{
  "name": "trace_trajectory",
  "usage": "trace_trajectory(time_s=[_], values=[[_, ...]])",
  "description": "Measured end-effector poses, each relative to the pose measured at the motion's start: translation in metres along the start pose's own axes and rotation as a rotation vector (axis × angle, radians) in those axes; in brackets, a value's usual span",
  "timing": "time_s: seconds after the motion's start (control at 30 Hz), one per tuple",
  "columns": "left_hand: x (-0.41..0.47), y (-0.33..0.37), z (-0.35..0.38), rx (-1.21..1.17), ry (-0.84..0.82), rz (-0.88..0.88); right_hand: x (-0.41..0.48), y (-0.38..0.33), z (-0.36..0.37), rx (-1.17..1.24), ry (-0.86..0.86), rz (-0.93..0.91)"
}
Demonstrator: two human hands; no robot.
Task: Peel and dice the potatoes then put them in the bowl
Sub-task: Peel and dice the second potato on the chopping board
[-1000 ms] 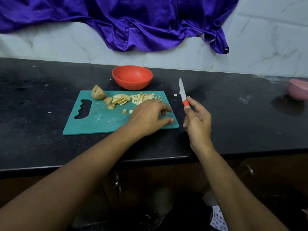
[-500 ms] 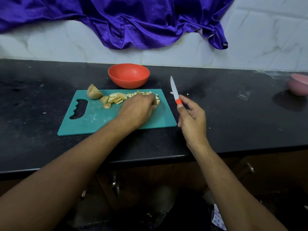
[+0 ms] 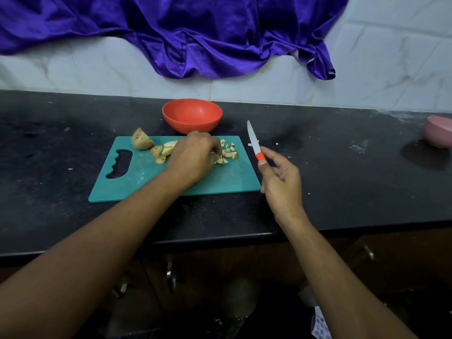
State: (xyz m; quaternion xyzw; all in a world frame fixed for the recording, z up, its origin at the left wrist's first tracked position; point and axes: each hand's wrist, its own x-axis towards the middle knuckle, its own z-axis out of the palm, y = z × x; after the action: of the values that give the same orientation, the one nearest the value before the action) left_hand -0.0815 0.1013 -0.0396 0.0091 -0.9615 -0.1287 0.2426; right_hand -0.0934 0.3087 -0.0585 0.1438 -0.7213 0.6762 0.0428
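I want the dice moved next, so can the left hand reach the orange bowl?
Probably yes: the left hand, fingers curled on the diced potato, sits just before the orange bowl, and nothing stands between them.

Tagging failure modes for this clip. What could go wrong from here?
1. The left hand pinches dice on the board; some may drop onto the counter before reaching the bowl.
2. The right hand holds the knife close beside the board, blade bare; the left hand could brush it.

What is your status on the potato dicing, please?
Left hand pinches diced potato on board. Right hand holds knife aside. Orange bowl empty, unobstructed.
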Motion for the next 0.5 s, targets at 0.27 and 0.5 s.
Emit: trace_trajectory(time_s=[0.27, 0.5], values=[[-0.011, -0.023, -0.022, -0.174, 0.068, -0.13, 0.002, 0.015, 0.004, -0.321, -0.103, -0.118], [-0.036, -0.049, -0.043, -0.252, -0.092, -0.203, -0.016, -0.002, 0.011, -0.806, -0.28, -0.381]])
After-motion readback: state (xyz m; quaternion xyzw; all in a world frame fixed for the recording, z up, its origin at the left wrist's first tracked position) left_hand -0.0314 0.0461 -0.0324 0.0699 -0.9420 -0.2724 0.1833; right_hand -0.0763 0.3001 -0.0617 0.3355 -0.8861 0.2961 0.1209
